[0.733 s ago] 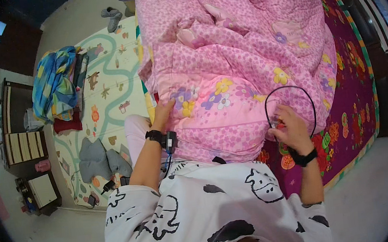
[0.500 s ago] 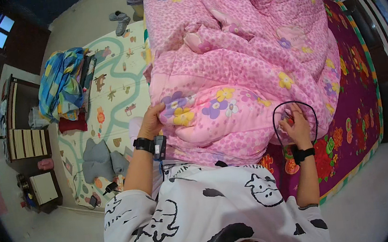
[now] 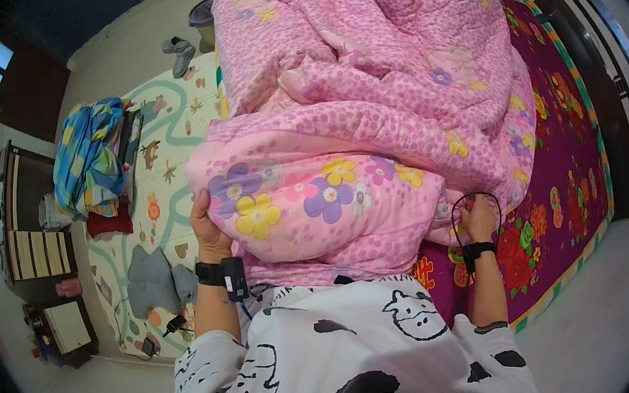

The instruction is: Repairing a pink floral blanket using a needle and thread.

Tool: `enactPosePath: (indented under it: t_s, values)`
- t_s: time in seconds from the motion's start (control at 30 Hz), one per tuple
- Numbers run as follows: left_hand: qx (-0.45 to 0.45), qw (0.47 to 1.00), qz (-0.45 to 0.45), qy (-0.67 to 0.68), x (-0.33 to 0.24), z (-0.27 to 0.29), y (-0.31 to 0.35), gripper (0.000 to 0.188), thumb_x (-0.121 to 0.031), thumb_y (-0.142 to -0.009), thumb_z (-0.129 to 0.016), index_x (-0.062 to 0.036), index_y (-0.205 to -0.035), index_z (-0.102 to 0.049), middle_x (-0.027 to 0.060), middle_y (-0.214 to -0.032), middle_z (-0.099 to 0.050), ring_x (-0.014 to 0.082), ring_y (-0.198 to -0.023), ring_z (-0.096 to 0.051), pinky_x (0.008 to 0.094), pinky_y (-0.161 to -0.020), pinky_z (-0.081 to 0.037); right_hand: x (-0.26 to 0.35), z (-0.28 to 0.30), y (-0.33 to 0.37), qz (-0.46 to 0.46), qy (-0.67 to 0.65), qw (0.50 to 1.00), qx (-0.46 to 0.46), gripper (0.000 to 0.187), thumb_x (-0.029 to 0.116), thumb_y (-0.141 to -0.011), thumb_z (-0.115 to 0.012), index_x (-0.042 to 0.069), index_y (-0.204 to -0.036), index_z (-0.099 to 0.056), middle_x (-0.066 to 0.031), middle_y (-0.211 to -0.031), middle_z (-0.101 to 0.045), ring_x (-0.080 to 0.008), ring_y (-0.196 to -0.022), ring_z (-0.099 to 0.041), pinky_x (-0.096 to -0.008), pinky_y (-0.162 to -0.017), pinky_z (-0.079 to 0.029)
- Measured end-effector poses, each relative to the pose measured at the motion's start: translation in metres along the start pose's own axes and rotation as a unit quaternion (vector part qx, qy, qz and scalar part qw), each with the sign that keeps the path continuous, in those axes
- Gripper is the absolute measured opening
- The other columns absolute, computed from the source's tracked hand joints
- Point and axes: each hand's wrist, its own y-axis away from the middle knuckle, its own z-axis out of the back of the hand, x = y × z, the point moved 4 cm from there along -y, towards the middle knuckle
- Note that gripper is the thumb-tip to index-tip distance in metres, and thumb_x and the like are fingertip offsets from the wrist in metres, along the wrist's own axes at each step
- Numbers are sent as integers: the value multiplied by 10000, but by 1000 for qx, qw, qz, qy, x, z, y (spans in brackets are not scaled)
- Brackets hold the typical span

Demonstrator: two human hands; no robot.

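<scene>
Maroon floral bedsheet runs under the pink floral quilt. Left hand now further left and nearer than earlier frames, quilt's near-left corner pulled out with it. Holding quilt edge, thumb visible, other fingers hidden; fabric right of the grip. Right hand slightly nearer, at quilt's near-right edge, fingers curled; can't tell if fabric's pinched. Gray slippers left of quilt's far end.

Left hand: was curled in a grip
Right hand: was bent at the fingers, its hold unclear
Forearms: lay well apart, both pointed forward
</scene>
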Motion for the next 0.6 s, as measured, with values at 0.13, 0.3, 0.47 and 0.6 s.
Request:
enactPosePath:
  t_s: [0.13,0.3,0.47,0.6]
  values:
    - [85,996,-31,-12,-17,-35,-6,386,-241,-821,-540,11,-1114,-530,142,-1107,-585,277,-1017,-562,401,-930,-416,-19,-21,-5,78,38,996,-18,158,100,-684,-590,51,-830,-557,-172,-654,-593,-387,-651,-573,-453,-813,-392]
    - [96,982,30,-163,-31,-1,-19,451,-193,-731,-597,36,-1114,-528,144,-1066,-599,267,-989,-578,378,-886,-454,-39,14,-28,111,51,980,-159,138,115,-711,-568,48,-831,-570,-163,-798,-604,-374,-750,-547,-455,-737,-407]
    - [65,927,213,-302,-1,32,1,562,-27,-658,-592,22,-1204,-468,108,-1097,-584,208,-950,-585,317,-828,-475,-133,111,-82,-7,116,975,-187,249,109,-711,-584,37,-944,-532,-172,-876,-591,-404,-823,-512,-474,-792,-410]
    - [13,854,414,-314,58,17,55,212,-48,-713,-652,26,-912,-653,92,-844,-657,186,-839,-618,307,-772,-493,-168,169,-90,-37,96,976,-192,187,93,-776,-539,-18,-926,-520,-227,-860,-582,-394,-804,-552,-442,-697,-429]
